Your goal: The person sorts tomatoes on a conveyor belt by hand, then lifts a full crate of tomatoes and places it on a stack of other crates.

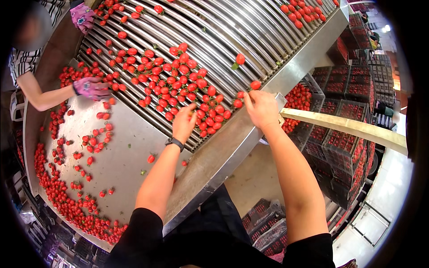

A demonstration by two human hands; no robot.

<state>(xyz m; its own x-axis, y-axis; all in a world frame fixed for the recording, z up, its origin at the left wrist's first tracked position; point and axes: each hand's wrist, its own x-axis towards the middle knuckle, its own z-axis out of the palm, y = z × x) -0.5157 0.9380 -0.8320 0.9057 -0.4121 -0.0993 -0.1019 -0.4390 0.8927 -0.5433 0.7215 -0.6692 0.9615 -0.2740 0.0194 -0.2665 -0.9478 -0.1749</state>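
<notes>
Red cherry tomatoes (176,80) lie in a loose spread over the metal rollers (214,53) of a sorting table. My left hand (184,123) is at the near edge of this spread, its fingers loosely bent and apart among the tomatoes, with none plainly held. My right hand (262,109) is over the table's metal side rim (290,69), thumb and forefinger apart, next to a few tomatoes (237,103). Some of its fingertips are hidden. A single tomato (240,59) with a green leaf sits farther up the rollers.
Across the table, a co-worker's pink-gloved hand (92,88) reaches into tomatoes; another gloved hand (82,18) is above. More tomatoes line the metal tray's curved rim (33,147). A wooden bar (344,123) juts out on the right, near stacked crates (346,134) of tomatoes.
</notes>
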